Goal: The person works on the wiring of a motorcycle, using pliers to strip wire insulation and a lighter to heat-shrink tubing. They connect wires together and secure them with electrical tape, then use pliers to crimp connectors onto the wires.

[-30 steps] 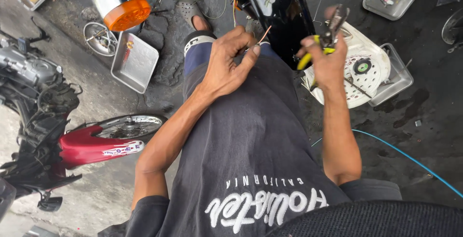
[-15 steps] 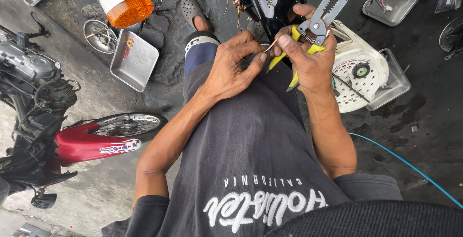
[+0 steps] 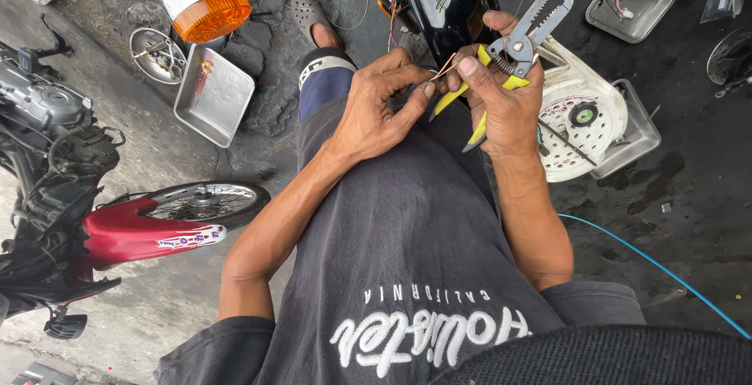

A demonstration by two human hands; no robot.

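Note:
My right hand (image 3: 501, 107) grips yellow-handled wire strippers (image 3: 517, 44), jaws pointing up and slightly apart, while its thumb and forefinger also pinch a thin bare wire end (image 3: 445, 68). My left hand (image 3: 380, 103) meets it at the fingertips and pinches the same wire. Both hands hover over my lap, just below a black motorcycle body panel (image 3: 442, 5) from which several coloured wires hang.
An orange turn-signal lamp (image 3: 210, 15) on a chrome part sits top left. A metal tray (image 3: 213, 95) lies on the ground beside it. A white fan cover (image 3: 583, 115) rests on another tray at right. A red motorcycle fender and wheel (image 3: 157, 224) stand at left. A blue hose (image 3: 650, 263) crosses the floor.
My right hand has come in from the right with the strippers, jaws now raised. It meets my left hand at the wire. The view has shifted slightly.

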